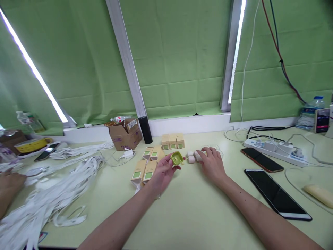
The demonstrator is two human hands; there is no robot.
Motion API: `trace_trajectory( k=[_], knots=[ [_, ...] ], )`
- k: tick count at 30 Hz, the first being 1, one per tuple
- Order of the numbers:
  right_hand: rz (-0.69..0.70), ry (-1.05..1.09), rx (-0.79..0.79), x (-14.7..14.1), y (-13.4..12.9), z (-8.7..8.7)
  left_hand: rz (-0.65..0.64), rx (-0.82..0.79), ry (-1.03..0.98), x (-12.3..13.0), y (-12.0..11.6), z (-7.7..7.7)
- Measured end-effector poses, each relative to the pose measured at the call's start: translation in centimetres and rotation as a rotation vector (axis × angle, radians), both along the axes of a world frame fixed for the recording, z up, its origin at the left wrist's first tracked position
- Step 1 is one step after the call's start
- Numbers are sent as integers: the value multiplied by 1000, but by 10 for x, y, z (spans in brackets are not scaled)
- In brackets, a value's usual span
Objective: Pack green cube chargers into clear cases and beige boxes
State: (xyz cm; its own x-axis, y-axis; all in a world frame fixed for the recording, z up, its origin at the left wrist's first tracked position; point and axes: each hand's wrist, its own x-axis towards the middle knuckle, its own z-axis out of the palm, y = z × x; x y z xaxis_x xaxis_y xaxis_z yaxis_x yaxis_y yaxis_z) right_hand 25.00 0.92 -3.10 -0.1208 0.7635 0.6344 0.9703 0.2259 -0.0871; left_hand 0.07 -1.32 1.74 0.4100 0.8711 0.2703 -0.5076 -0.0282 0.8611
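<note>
My left hand (163, 171) holds a small yellow-green case (177, 158) between thumb and fingers, its hollow side facing up. To the right, my right hand (212, 163) bends its fingers over a small white piece (199, 156) on the table; whether it grips the piece is hard to tell. Small pale pink and white pieces (191, 158) lie between the two hands. Beside my left hand stand several tan boxes with green squares (138, 170). Three more tan boxes (172, 141) form a row behind the case.
White straps (59, 187) cover the table's left part, near another person's hand (10, 182). A cardboard box (125, 134) and black cylinder (145, 130) stand at the back. Two phones (277, 194) (261, 159) and a power strip (275, 151) lie at right.
</note>
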Motion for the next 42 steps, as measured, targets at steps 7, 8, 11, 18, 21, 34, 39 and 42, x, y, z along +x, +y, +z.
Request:
trace_trajectory(
  k=[7,8,11,18,21,34,39,42],
  knots=[
    [-25,-109,-37,-1,1,-4,-34,-15,-15,-1,-1,1],
    [-26,-121,-38,0,1,-4,-37,-15,-16,-1,-1,1],
    [-25,-144,-25,0,1,-3,-43,-15,-23,0,-1,1],
    [22,-145,-18,-1,1,-1,-32,-7,-13,1,-3,3],
    [38,-78,-6,-1,1,1,-19,-11,-19,1,-3,2],
    [614,1580,-355,-10,-11,22,59,7,-9,-2,1,-1],
    [782,1755,-506,-25,-31,38,67,4,2,-1,1,-3],
    [817,1742,-535,-30,-39,43,74,7,1,0,-1,-3]
  ],
)
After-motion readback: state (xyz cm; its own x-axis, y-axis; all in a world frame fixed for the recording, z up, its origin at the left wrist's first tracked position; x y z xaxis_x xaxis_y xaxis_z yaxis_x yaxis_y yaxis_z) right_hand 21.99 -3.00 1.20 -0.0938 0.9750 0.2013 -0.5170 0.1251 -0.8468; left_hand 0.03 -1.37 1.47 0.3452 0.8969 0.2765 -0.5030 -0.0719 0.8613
